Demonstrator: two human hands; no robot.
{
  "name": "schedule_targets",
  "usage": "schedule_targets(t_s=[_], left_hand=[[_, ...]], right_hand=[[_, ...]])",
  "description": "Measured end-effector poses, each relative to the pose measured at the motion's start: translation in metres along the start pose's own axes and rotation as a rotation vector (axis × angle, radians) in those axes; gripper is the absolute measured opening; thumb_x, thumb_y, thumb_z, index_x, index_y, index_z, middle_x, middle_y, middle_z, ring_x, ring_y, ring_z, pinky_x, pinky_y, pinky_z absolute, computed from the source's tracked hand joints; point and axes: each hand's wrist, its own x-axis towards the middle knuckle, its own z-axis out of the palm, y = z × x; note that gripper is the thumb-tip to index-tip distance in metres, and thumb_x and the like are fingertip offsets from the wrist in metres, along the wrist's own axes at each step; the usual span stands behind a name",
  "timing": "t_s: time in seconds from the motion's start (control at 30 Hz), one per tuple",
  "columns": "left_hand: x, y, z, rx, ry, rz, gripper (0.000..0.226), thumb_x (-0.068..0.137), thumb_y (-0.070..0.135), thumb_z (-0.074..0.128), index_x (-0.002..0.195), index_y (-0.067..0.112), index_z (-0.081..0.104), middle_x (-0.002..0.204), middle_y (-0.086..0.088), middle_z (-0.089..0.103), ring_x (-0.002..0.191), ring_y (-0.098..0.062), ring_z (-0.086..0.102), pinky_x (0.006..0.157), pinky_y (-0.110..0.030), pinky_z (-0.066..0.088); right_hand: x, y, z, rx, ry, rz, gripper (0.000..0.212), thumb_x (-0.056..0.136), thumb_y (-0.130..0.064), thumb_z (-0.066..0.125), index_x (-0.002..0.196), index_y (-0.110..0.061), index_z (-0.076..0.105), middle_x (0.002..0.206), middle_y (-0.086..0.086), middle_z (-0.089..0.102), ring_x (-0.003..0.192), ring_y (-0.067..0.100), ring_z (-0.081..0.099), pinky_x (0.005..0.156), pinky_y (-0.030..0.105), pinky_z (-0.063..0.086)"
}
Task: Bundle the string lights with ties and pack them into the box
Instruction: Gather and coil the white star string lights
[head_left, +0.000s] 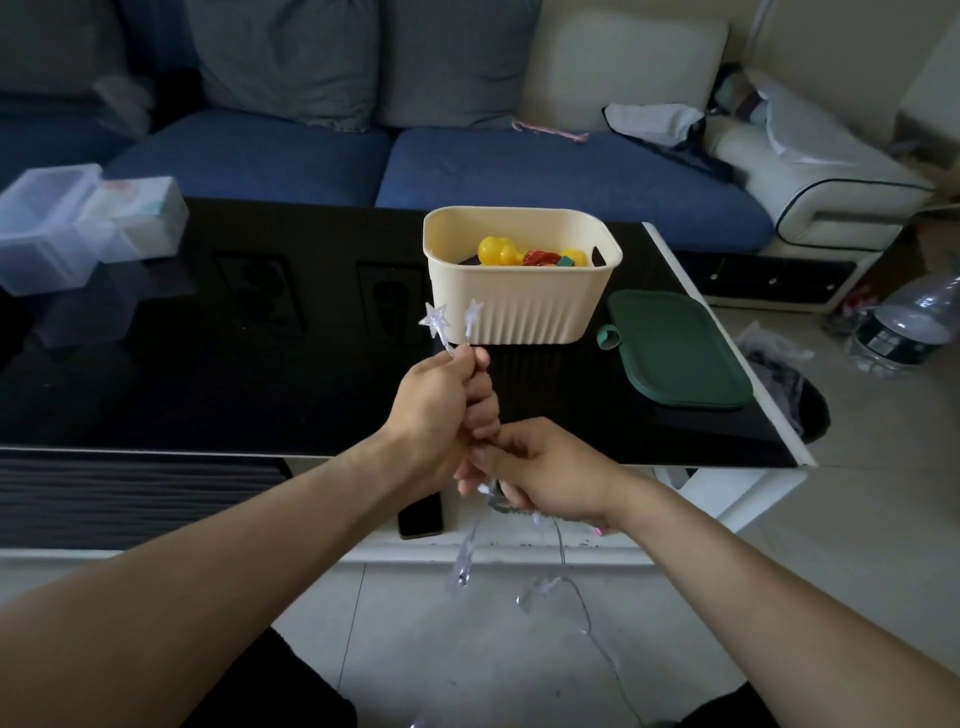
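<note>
Nearest, below the grip: loose tail of the string lights hanging slack toward the floor, thin clear wire with small star bulbs dangling, blurred. Light by the look of it, limp, prone to tangling; stars probably hard plastic and a little brittle, wire likely to kink if yanked.

At the grip itself: right hand curled around a gathered section just under the left, fingers closed on wire and what seems a small dark part, too hidden to name. Left hand fisted directly above, clamped on the bunched loops, two star bulbs poking up past the thumb.

Best taken by the wire bundle, not by the stars; firm pinch mid-coil, loose tail fed up a loop at a time. No tie visible in either hand.

Beyond the grip, on the black table: cream ribbed box, open, yellow and red items already inside. Right of it, flat, green lid. Far left of the grip, clear plastic containers. Behind everything, blue sofa.
</note>
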Motion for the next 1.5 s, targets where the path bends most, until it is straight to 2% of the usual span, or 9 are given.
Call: schedule_targets(t_s=[0.33, 0.43, 0.67, 0.83, 0.9, 1.0, 1.13, 1.27, 1.5], left_hand=[[0.001, 0.003, -0.003, 0.0, -0.016, 0.01, 0.029, 0.105, 0.019, 0.028, 0.079, 0.015, 0.04, 0.05, 0.004, 0.019, 0.038, -0.009, 0.014, 0.04, -0.018, 0.013], [0.003, 0.003, -0.007, 0.028, 0.047, 0.038, 0.03, 0.104, 0.016, 0.029, 0.079, 0.014, 0.044, 0.045, 0.005, 0.021, 0.035, -0.008, 0.015, 0.039, -0.016, 0.013], [0.004, 0.0, -0.012, 0.026, 0.131, 0.107, 0.031, 0.102, 0.007, 0.027, 0.075, 0.017, 0.039, 0.046, 0.004, 0.022, 0.035, -0.009, 0.015, 0.042, -0.018, 0.011], [0.003, 0.001, -0.017, 0.036, 0.165, 0.133, 0.03, 0.101, 0.006, 0.026, 0.077, 0.016, 0.041, 0.047, 0.004, 0.023, 0.036, -0.009, 0.016, 0.039, -0.016, 0.014], [0.003, 0.0, -0.019, 0.044, 0.186, 0.139, 0.031, 0.104, 0.009, 0.026, 0.078, 0.016, 0.041, 0.047, 0.004, 0.024, 0.036, -0.01, 0.017, 0.039, -0.017, 0.014], [0.003, 0.002, -0.021, 0.042, 0.202, 0.149, 0.032, 0.107, 0.015, 0.028, 0.078, 0.016, 0.042, 0.046, 0.005, 0.024, 0.036, -0.009, 0.017, 0.039, -0.017, 0.014], [0.003, 0.007, -0.027, 0.047, 0.249, 0.175, 0.032, 0.108, 0.017, 0.026, 0.08, 0.016, 0.042, 0.047, 0.005, 0.025, 0.036, -0.009, 0.019, 0.039, -0.016, 0.015], [0.003, 0.005, -0.029, 0.05, 0.237, 0.156, 0.033, 0.108, 0.018, 0.026, 0.08, 0.015, 0.042, 0.046, 0.005, 0.025, 0.036, -0.008, 0.019, 0.039, -0.016, 0.015], [0.001, -0.009, -0.014, 0.117, 0.176, 0.128, 0.031, 0.109, 0.02, 0.028, 0.081, 0.014, 0.042, 0.045, 0.006, 0.027, 0.037, -0.009, 0.02, 0.039, -0.017, 0.017]], right_hand=[[0.002, 0.01, -0.009, 0.061, -0.031, 0.044, 0.016, 0.093, -0.023, 0.072, 0.105, -0.013, 0.072, 0.087, 0.0, 0.065, 0.059, 0.01, 0.05, 0.05, 0.018, 0.04], [0.002, 0.016, -0.014, 0.172, 0.068, 0.049, 0.043, 0.08, -0.009, 0.083, 0.119, -0.016, 0.065, 0.112, 0.004, 0.066, 0.063, 0.01, 0.058, 0.055, 0.021, 0.047], [0.001, 0.02, -0.019, 0.187, 0.242, -0.089, 0.032, 0.071, 0.004, 0.085, 0.094, -0.013, 0.07, 0.087, 0.004, 0.071, 0.068, 0.006, 0.066, 0.071, 0.022, 0.056], [0.0, 0.022, -0.018, -0.144, 0.153, 0.006, 0.038, 0.07, -0.01, 0.091, 0.097, -0.026, 0.07, 0.091, 0.001, 0.071, 0.077, 0.013, 0.071, 0.075, 0.033, 0.062], [0.001, 0.026, -0.02, -0.222, 0.101, 0.014, 0.034, 0.072, -0.01, 0.089, 0.095, -0.027, 0.07, 0.099, -0.001, 0.065, 0.08, 0.011, 0.068, 0.067, 0.028, 0.061], [0.003, 0.032, -0.022, -0.269, 0.01, 0.085, 0.025, 0.079, -0.003, 0.081, 0.093, -0.021, 0.069, 0.095, 0.0, 0.064, 0.071, 0.007, 0.066, 0.058, 0.025, 0.057], [-0.006, 0.033, -0.052, -0.363, -0.151, 0.297, 0.024, 0.08, -0.017, 0.085, 0.098, -0.011, 0.07, 0.084, 0.008, 0.076, 0.071, 0.017, 0.073, 0.067, 0.03, 0.06], [-0.025, 0.038, -0.098, -0.27, 0.062, 0.24, 0.026, 0.072, -0.022, 0.088, 0.09, -0.009, 0.073, 0.079, 0.008, 0.076, 0.074, 0.02, 0.071, 0.068, 0.025, 0.055], [-0.03, 0.051, -0.106, -0.223, 0.326, 0.065, 0.014, 0.08, -0.018, 0.081, 0.085, -0.01, 0.071, 0.076, 0.008, 0.074, 0.073, 0.027, 0.072, 0.076, 0.043, 0.062]])
